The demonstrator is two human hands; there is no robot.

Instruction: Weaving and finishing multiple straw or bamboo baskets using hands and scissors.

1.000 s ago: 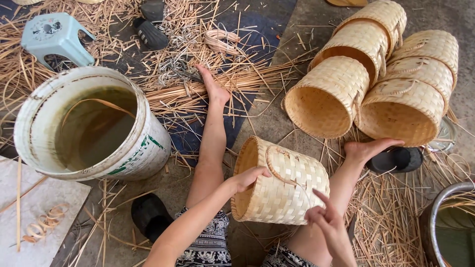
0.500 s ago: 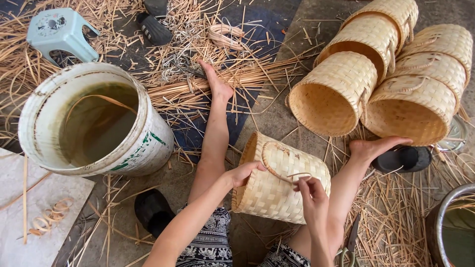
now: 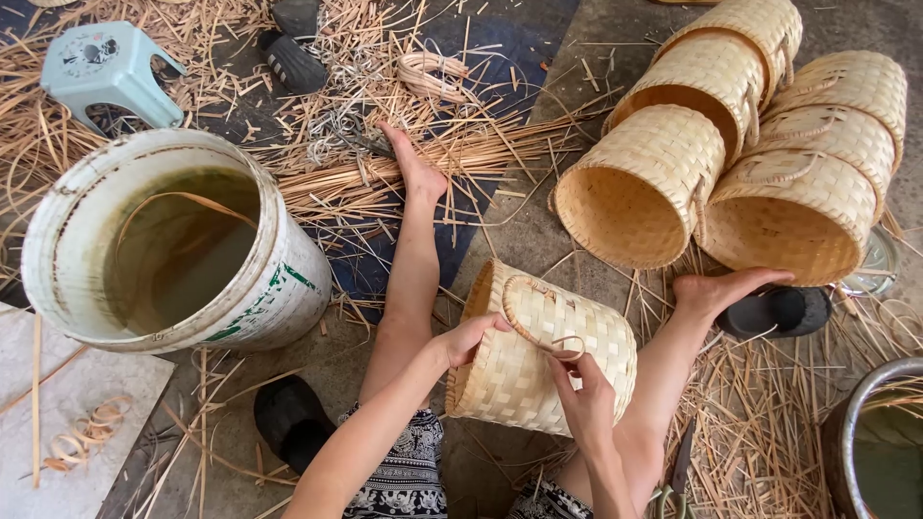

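A person sits on the floor (image 3: 519,221) with legs stretched out, and a woven bamboo basket (image 3: 538,351) lies tipped on its side between the knees, its open mouth turned to the left. The left hand (image 3: 468,336) grips the basket at the rim of that mouth, fingers curled over the edge. The right hand (image 3: 582,394) rests on the near side of the basket, its fingers closed on a thin curved strip (image 3: 538,322) that arcs across the basket's wall like a handle — thumb and forefinger pinch the strip's free end.

Left of the basket stands a large white bucket (image 3: 279,288) holding murky greenish water, with one bent strip lying inside it. Beyond the bucket sits a small pale-blue plastic stool (image 3: 106,67). Above the basket, past the left foot (image 3: 418,173), a bundle of long bamboo splints (image 3: 385,173) lies across a dark mat among scattered shavings. To the upper right of the basket, a stack of finished baskets (image 3: 750,154) lies on its side, mouths facing the camera — well apart from the one in hand. A black sandal (image 3: 293,418) sits to the lower left of the basket, and the rim of a metal pot (image 3: 856,413) shows at the far right.
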